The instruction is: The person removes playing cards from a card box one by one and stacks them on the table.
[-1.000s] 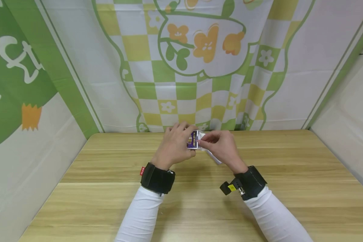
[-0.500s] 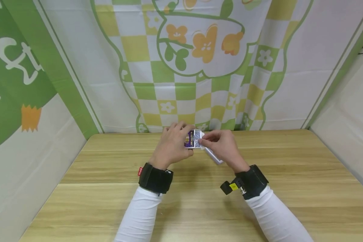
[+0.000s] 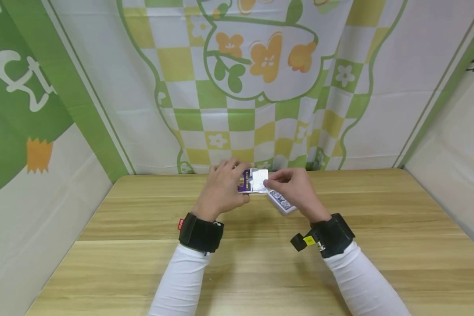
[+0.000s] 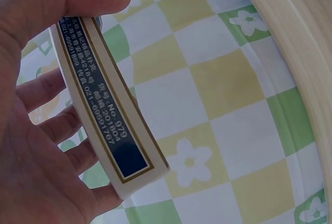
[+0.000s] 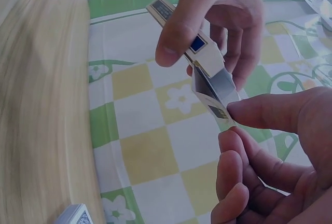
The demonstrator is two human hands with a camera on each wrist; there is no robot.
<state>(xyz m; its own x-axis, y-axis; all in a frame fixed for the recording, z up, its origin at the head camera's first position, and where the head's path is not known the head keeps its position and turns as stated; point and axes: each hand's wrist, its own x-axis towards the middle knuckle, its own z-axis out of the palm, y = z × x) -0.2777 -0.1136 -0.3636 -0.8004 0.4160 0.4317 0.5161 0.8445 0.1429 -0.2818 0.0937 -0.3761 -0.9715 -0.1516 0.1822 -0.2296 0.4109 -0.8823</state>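
A playing card box (image 3: 244,181), purple and gold on its upper face, is held in my left hand (image 3: 220,188) above the far part of the table. Thumb and fingers grip its long edges, and the left wrist view shows the dark printed side (image 4: 104,97) of the box. From its opened right end sticks out a playing card (image 3: 260,180), whose surface shines white with glare. My right hand (image 3: 296,191) pinches the outer end of that card between thumb and finger. How many cards are pinched cannot be told. Under the right hand lies a deck of blue-backed playing cards (image 3: 281,202).
The wooden table (image 3: 253,272) ends just behind the hands. A checkered, flowered cloth (image 3: 241,118) hangs along that far edge, with further printed cloth (image 3: 87,153) on the left and a pale cloth (image 3: 450,145) on the right.
The card has come further out of the box's right end. My left hand with the box has shifted slightly left, my right hand slightly right, and more of the deck beneath shows.
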